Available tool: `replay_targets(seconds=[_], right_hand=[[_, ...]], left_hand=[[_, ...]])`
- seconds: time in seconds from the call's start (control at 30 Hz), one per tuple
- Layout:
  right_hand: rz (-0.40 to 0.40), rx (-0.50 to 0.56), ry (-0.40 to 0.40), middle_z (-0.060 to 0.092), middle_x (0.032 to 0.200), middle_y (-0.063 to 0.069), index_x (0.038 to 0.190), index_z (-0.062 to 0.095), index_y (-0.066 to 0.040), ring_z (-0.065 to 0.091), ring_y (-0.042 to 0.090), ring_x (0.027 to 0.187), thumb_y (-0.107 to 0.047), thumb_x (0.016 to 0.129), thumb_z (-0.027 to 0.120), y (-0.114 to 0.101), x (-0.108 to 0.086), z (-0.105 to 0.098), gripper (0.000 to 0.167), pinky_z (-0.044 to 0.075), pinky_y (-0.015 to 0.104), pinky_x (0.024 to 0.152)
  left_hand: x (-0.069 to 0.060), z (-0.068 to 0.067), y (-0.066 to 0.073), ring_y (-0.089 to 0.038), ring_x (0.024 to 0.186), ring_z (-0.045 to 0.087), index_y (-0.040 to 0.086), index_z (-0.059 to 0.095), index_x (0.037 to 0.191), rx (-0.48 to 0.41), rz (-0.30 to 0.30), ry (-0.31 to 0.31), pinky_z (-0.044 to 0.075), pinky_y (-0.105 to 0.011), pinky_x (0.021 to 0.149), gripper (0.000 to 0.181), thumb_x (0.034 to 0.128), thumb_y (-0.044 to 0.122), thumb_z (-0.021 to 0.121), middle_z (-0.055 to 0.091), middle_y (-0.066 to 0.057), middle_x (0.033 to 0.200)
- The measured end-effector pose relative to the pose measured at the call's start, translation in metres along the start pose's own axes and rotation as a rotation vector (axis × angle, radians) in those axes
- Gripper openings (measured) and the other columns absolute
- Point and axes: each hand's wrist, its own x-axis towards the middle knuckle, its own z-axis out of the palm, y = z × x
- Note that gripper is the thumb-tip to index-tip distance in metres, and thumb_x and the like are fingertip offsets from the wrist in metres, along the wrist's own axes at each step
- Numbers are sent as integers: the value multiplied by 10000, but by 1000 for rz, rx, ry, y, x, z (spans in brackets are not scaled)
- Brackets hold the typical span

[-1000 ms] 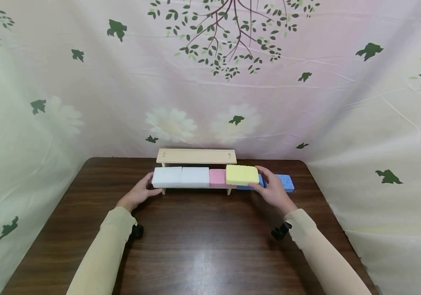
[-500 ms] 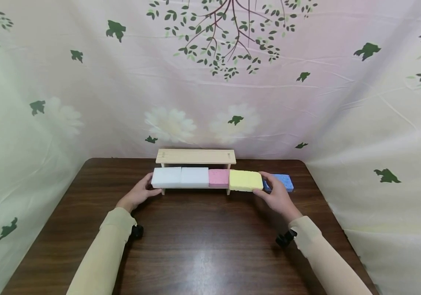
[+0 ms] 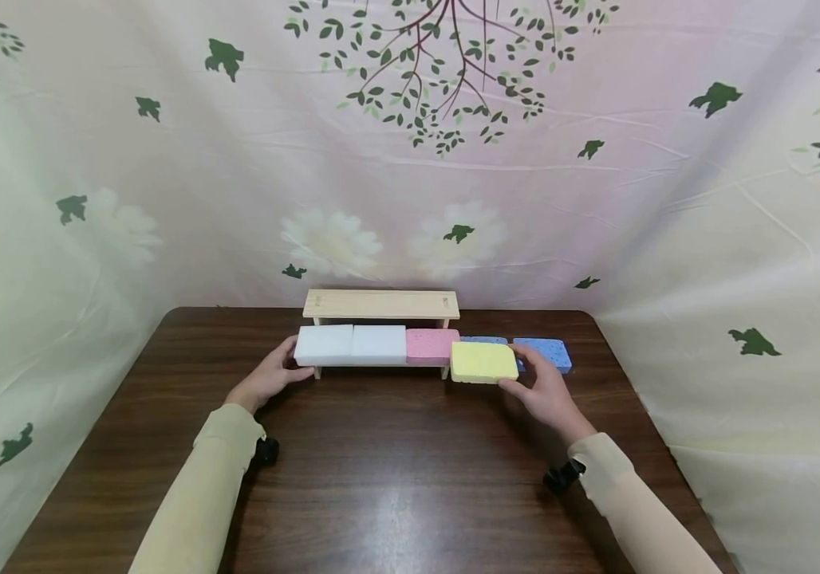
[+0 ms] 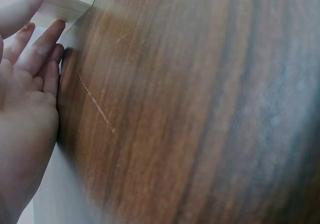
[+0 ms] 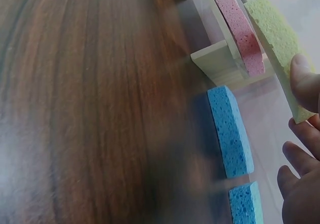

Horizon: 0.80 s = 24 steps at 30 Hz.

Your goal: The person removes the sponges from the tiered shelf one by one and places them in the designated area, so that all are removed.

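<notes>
My right hand (image 3: 549, 399) pinches a yellow sponge (image 3: 483, 363) by its right end, thumb in front. The sponge hangs in the air, just off the right end of a two-tier wooden rack (image 3: 381, 303). On the rack's lower step lie two white sponge blocks (image 3: 352, 344) and, at their right, a pink sponge (image 3: 432, 344). My left hand (image 3: 266, 381) rests against the left end of the rack and the white block, fingers extended. In the left wrist view, a fingertip meets the rack's wooden end (image 4: 75, 7). The right wrist view shows the yellow sponge above the pink one.
Two blue sponges lie on the dark wooden table (image 3: 381, 478) right of the rack: one (image 5: 230, 131) near its end, partly behind the yellow sponge in the head view, the other (image 3: 545, 353) farther right. A printed cloth (image 3: 381, 199) hangs behind the table.
My right hand has carried the yellow sponge rightward, toward me and down, away from the pink sponge, which shows more fully. The left hand has stayed put.
</notes>
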Motion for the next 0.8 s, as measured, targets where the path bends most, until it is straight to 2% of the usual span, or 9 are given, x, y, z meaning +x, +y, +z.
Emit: replay_targets(seconds=[0.23, 0.6, 0.8], right_hand=[[33, 18, -5, 500, 1557, 182, 1554, 454, -47, 476, 397, 1445, -127, 951, 800, 3, -9, -4, 701, 458, 512, 1092], [43, 33, 7, 509, 1537, 194, 1535, 469, -43, 495, 396, 1430, -80, 950, 791, 9, -23, -8, 669, 449, 491, 1103], [74, 13, 11, 510, 1529, 194, 1528, 478, -47, 527, 398, 1395, -81, 940, 802, 12, -29, -8, 672, 475, 503, 1075]], left_hand=[[3, -1, -6, -415, 1524, 274, 85, 190, 1675, 10, 15, 7, 153, -671, 1234, 890, 984, 139, 748, 335, -223, 1660], [4, 0, -8, -413, 1519, 284, 70, 203, 1667, 8, 14, 12, 146, -658, 1241, 875, 981, 122, 743, 359, -236, 1645], [2, 0, -5, -409, 1553, 234, 84, 196, 1672, -1, -1, 8, 122, -664, 1245, 884, 982, 140, 746, 300, -208, 1687]])
